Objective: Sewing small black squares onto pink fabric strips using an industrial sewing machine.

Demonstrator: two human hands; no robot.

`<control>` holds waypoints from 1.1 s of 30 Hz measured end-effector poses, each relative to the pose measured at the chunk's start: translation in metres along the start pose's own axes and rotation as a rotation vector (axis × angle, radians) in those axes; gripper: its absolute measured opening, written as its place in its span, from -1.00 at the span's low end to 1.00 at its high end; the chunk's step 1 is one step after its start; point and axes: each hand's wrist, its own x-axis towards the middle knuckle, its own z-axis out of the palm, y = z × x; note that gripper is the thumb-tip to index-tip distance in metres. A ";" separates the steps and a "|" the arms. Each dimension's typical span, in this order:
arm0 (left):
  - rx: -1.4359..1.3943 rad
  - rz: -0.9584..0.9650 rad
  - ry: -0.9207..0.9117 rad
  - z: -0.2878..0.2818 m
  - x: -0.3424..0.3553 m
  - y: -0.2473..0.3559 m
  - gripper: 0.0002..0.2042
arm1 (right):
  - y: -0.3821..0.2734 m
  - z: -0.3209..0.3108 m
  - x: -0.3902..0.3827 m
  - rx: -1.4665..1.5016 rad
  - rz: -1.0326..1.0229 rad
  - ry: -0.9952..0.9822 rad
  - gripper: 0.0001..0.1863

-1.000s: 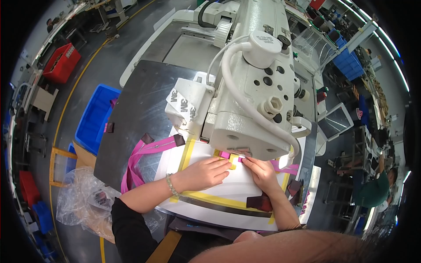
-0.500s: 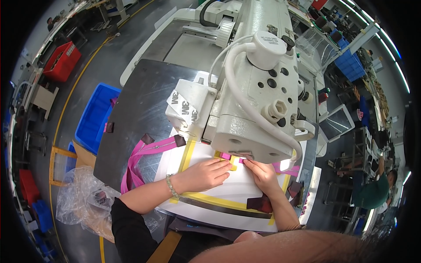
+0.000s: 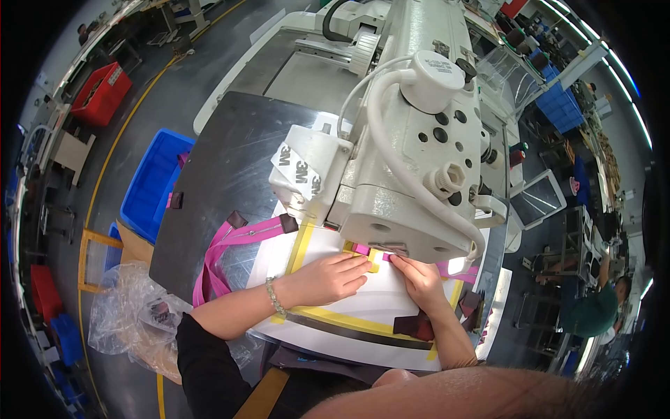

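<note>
Below the head of a white industrial sewing machine (image 3: 412, 209), both hands rest on a white work plate (image 3: 335, 305) edged with yellow tape. My left hand (image 3: 335, 276) lies flat, fingers stretched toward a small yellow-taped opening (image 3: 374, 265) under the head. A short piece of pink webbing (image 3: 361, 248) shows in that opening. My right hand (image 3: 420, 281) has its thumb and fingertips closed on the end of a pink webbing strap (image 3: 447, 268), which passes behind the fingers to the right. Another pink strap (image 3: 218, 257) with dark end pieces hangs at the left.
A dark metal table (image 3: 202, 174) extends left of the machine. Beside it stand a blue bin (image 3: 150, 188) and crumpled clear plastic (image 3: 129, 311). Dark patches (image 3: 414, 325) lie along the plate's near edge. A person in green (image 3: 590, 307) is far right.
The whole view has shifted slightly, with the machine a little further right in it. My hands keep practically the same place and pose on the plate.
</note>
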 end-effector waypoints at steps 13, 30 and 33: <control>0.012 -0.006 0.004 0.001 0.000 0.002 -0.79 | 0.000 0.002 -0.001 -0.010 -0.020 0.025 -0.79; 0.158 -0.105 -0.102 0.000 0.001 0.016 -0.70 | 0.002 0.002 -0.003 -0.021 0.002 -0.009 -0.73; 0.139 -0.094 -0.074 0.000 0.002 0.016 -0.71 | 0.004 0.003 -0.002 -0.013 -0.013 -0.006 -0.79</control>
